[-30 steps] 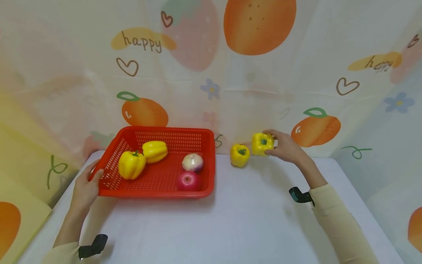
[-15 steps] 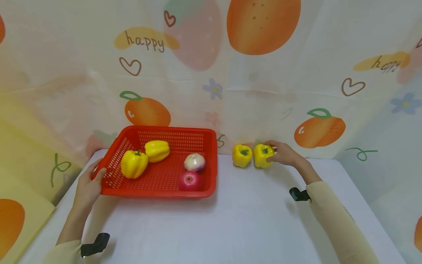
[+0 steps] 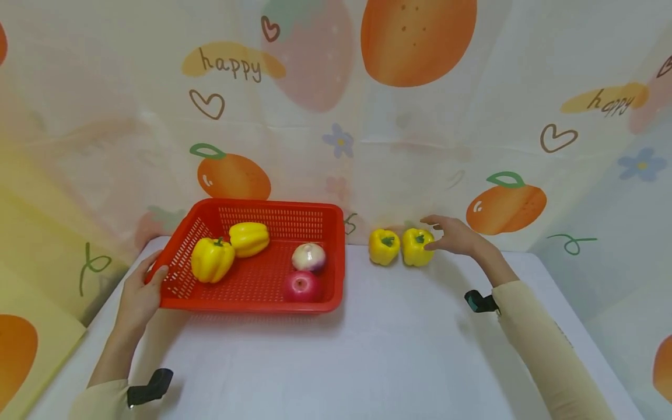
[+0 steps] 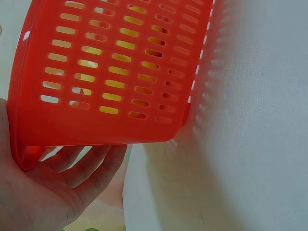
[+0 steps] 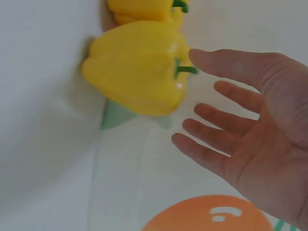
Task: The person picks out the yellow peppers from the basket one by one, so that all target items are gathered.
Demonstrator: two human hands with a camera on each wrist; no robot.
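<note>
My left hand [image 3: 137,297] grips the left rim of a red plastic basket [image 3: 252,306]; in the left wrist view its fingers [image 4: 91,166] curl under that rim. Inside the basket are two yellow bell peppers, one upright [image 3: 212,261] and one on its side [image 3: 249,239], plus a white-purple onion [image 3: 308,257] and a round pinkish-red fruit or vegetable [image 3: 302,286]. To the right, two more yellow peppers stand side by side, a left one [image 3: 384,247] and a right one [image 3: 417,247]. My right hand [image 3: 455,236] is beside the right one, fingers spread and holding nothing.
A white cloth covers the table [image 3: 367,350]. Right behind the basket and peppers rises a fruit-printed curtain [image 3: 399,146], which also closes off both sides. Each wrist carries a small black camera mount.
My right hand has lowered the yellow pepper onto the table beside the other one, let go and drawn slightly back to the right. The left hand stays on the basket.
</note>
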